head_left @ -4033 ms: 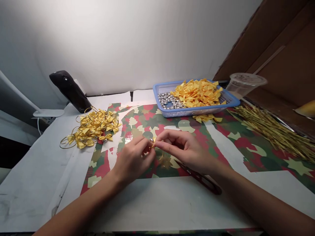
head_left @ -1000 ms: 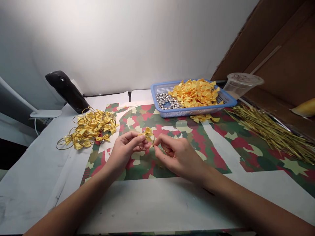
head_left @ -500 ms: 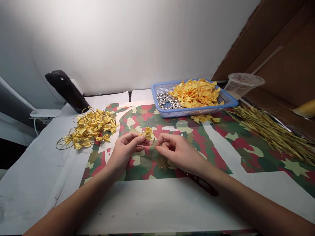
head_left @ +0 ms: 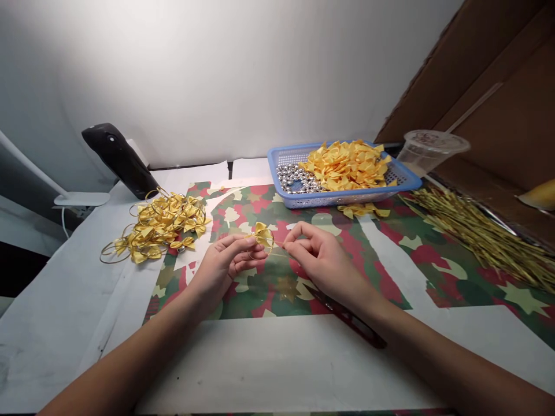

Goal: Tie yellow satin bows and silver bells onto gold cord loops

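Observation:
My left hand [head_left: 225,267] pinches a small yellow ribbon bow [head_left: 262,233] with a gold cord loop, held just above the camouflage-patterned sheet [head_left: 390,254]. A little to the right, my right hand [head_left: 321,260] pinches the thin gold cord end [head_left: 281,244] that runs out from the bow. Both hands are closed, fingertips a few centimetres apart. A dark red tool [head_left: 351,320] lies on the table under my right wrist.
A heap of finished yellow bows with gold loops [head_left: 160,225] lies at the left. A blue basket [head_left: 277,156] holds yellow ribbon pieces [head_left: 347,164] and silver bells [head_left: 297,178]. Gold cords [head_left: 481,234] lie in a bundle at the right, behind them a plastic cup [head_left: 427,147]. A black device [head_left: 121,159] stands at back left.
My right hand has moved right and slightly up, drawing the gold cord out from the bow. My left hand keeps the bow in nearly the same place.

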`<state>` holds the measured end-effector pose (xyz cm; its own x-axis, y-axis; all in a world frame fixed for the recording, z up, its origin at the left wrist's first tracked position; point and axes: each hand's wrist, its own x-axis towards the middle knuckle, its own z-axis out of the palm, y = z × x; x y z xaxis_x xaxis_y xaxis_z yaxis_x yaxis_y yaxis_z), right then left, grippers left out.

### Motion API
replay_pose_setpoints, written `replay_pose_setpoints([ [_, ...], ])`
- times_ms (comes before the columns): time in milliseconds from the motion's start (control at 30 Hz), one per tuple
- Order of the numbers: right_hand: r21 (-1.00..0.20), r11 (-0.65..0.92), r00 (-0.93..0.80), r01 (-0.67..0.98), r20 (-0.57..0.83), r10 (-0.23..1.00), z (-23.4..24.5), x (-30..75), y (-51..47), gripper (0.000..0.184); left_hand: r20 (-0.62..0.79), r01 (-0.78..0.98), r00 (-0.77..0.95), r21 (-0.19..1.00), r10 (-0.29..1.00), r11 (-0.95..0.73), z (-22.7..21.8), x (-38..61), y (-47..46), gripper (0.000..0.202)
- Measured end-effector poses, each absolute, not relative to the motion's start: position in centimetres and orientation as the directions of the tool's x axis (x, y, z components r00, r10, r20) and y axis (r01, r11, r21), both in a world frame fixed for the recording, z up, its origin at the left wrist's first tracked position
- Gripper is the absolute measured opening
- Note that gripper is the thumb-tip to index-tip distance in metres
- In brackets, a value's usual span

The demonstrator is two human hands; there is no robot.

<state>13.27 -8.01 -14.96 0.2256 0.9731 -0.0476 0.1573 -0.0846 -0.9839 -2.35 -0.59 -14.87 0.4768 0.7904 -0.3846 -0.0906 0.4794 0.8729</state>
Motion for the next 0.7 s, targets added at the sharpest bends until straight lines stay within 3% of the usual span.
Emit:
replay_pose_setpoints([
  [100,-0.954,-0.046,0.209,0.296,0.018,0.978,-15.0,13.1,-8.3,0.014,-0.362,-0.082,0.466,0.891,0.807,0.447,-14.7,-2.4,-0.7,0.022],
  [200,-0.935,-0.079,0.082,0.347,-0.053,0.995,-15.2,13.0,-8.4,0.009,-0.315,-0.064,0.468,0.919,0.825,0.388,-14.7,-2.5,-0.8,0.02],
  [300,-0.959,-0.183,0.02,0.218,-0.183,0.983,-15.3,13.2,-8.3,0.008,-0.26,-0.018,0.468,0.953,0.845,0.304,-14.8,-2.7,-0.8,0.018],
  [400,-0.974,-0.223,0.139,0.036,-0.216,0.966,-15.2,13.8,-7.9,0.01,-0.166,0.051,0.463,0.986,0.871,0.161,-14.8,-2.9,-0.9,0.016],
  [467,-0.982,-0.186,0.274,-0.038,-0.19,0.943,-14.9,14.3,-7.7,0.012,-0.106,0.098,0.465,0.993,0.879,0.068,-14.8,-2.9,-1.1,0.015],
  [567,-0.997,-0.075,0.442,-0.002,-0.068,0.894,-14.5,14.5,-7.6,0.018,-0.039,0.152,0.481,0.988,0.876,-0.039,-14.9,-3.1,-1.4,0.015],
  [700,-0.993,0.001,0.307,0.119,0.038,0.951,-14.4,13.8,-8.0,0.022,-0.014,0.16,0.536,0.983,0.844,-0.085,-15.2,-3.2,-1.8,0.016],
])
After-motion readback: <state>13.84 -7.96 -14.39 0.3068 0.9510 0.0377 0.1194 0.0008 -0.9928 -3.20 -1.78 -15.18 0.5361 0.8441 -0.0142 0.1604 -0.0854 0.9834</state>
